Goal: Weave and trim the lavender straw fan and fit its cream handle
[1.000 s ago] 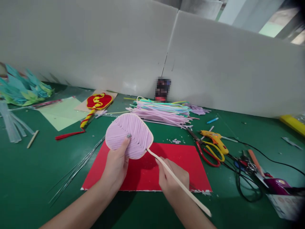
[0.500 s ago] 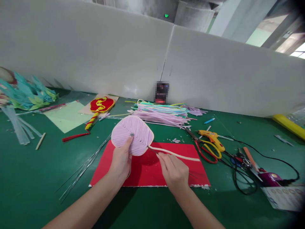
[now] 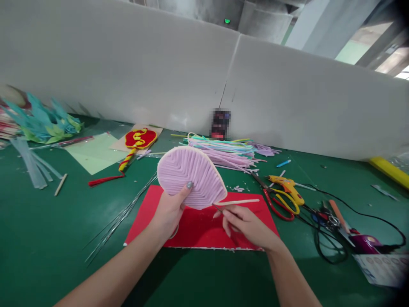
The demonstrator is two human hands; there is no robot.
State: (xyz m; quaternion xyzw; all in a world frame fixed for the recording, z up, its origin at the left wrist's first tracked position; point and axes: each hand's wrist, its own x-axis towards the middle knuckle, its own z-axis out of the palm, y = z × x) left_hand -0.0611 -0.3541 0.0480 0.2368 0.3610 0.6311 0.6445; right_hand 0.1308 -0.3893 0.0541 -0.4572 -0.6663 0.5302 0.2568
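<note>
My left hand [image 3: 171,211] grips a lilac leaf-shaped panel [image 3: 188,170] of pipe cleaners laid side by side in slanting rows, with a cream edging. Its thumb presses on the front, while the other fingers are behind it. At the panel's lower right tip my right hand [image 3: 244,221] pinches a thin dark wire-like piece [image 3: 217,208]. A loose cream pipe cleaner end [image 3: 241,201] runs from that tip to the right, just above my right fingers. Beneath both hands lies a red board [image 3: 204,236] on the green table.
Behind the panel lies a pile of pipe cleaners [image 3: 230,153]. To the right are scissors [image 3: 279,202], a yellow glue gun [image 3: 287,187] and a black cord [image 3: 361,207]. Thin wires [image 3: 119,217] and a red-and-yellow fan [image 3: 140,138] with a tassel lie left.
The panel has come closer and turned, its tip now further right and lower. My right hand has moved right with it and tilted, still pinching the dark piece.
</note>
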